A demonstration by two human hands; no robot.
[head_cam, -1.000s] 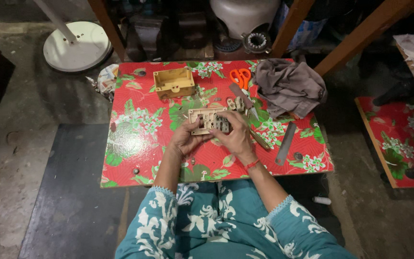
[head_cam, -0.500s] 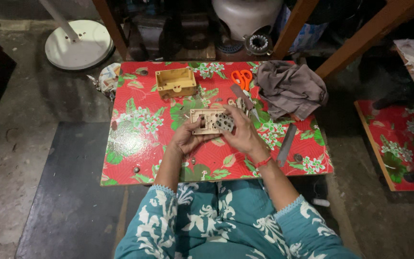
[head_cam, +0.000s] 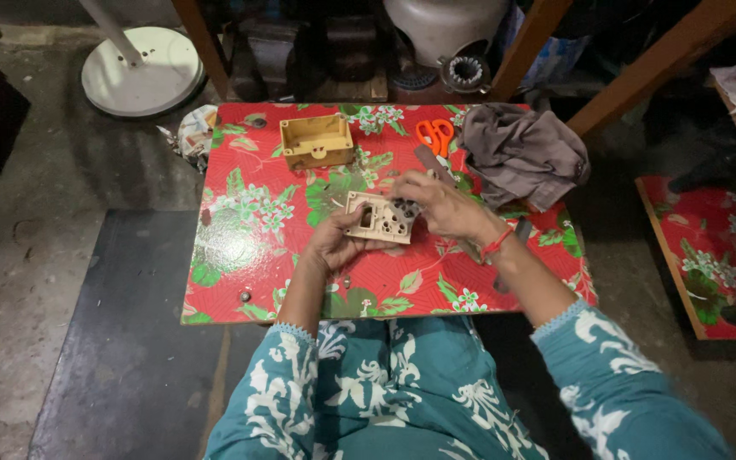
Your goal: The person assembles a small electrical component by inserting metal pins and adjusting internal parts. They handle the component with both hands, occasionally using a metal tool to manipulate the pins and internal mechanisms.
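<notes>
Together, left hand [head_cam: 334, 243] and right hand [head_cam: 440, 204] grip the beige switch plate [head_cam: 379, 218] (seemingly at opposite ends).

Since a second ago I've lifted the beige switch plate [head_cam: 379, 218] slightly up and left, off the table [head_cam: 240, 255]. My right hand [head_cam: 441, 204] has moved from the plate's lower right to its right end. Left hand [head_cam: 334, 245] now grips underneath, I think; view's dim.
</notes>
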